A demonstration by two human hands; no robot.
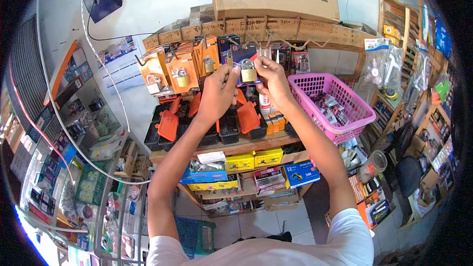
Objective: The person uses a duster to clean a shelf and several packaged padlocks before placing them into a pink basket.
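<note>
Chest-high in front of me is a carded padlock [249,75], a brass body with a steel shackle on a dark blue card. My right hand [274,83] pinches the right edge of this card. At its left edge, my left hand [218,91] has thumb and fingers closed on the card; some fingertips are hidden behind it. Just left of my hands hang more padlocks on orange cards [183,64], one with a brass padlock [182,77] and another with a silver-coloured padlock [154,86].
Below my hands, a wooden shelf holds black bins with orange lids [168,125]. A pink basket [331,128] of small packets stands at the right. A cardboard box [276,0] sits above the wooden rail [295,30]. Glass display shelves [93,177] line the left, and white cables hang there.
</note>
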